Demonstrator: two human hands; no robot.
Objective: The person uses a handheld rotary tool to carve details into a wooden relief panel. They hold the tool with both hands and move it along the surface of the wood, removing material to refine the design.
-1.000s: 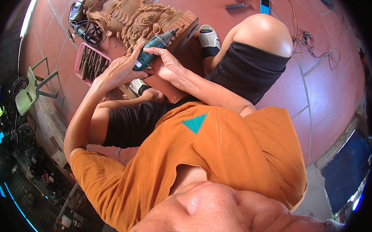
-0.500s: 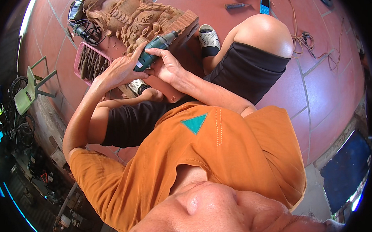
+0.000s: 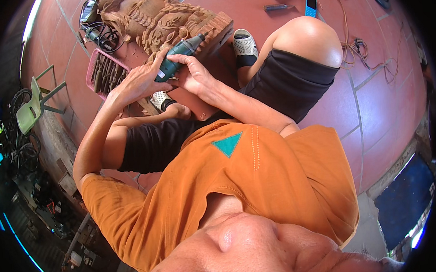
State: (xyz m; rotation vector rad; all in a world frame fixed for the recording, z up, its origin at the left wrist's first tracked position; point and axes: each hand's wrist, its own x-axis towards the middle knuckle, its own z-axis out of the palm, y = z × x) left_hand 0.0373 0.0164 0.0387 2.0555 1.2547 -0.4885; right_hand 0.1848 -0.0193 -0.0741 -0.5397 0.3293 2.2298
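Observation:
A green die grinder [image 3: 180, 56] is held between my two hands over the near edge of a carved wooden piece [image 3: 162, 24]. My left hand [image 3: 139, 82] is closed on its rear left side, thumb along the body. My right hand [image 3: 197, 77] grips it from the right, with fingers curled over and under the casing. The tool's narrow nose points up and right, in front of the carving's squared-off end. Whether the tip touches the wood, I cannot tell.
Left of the carving stands a pink basket [image 3: 114, 59] of wooden-handled tools [image 3: 103, 78]. Black cords [image 3: 107, 39] lie behind it. Farther left is a pale green chair [image 3: 26, 112]. A blue phone [image 3: 310, 6], a slim tool [image 3: 277, 7] and tangled cable [image 3: 357, 46] lie on the tiled floor.
The grinder has shifted slightly to the left, and its nose has swung a little upward. Both hands keep their hold; the carving has not moved.

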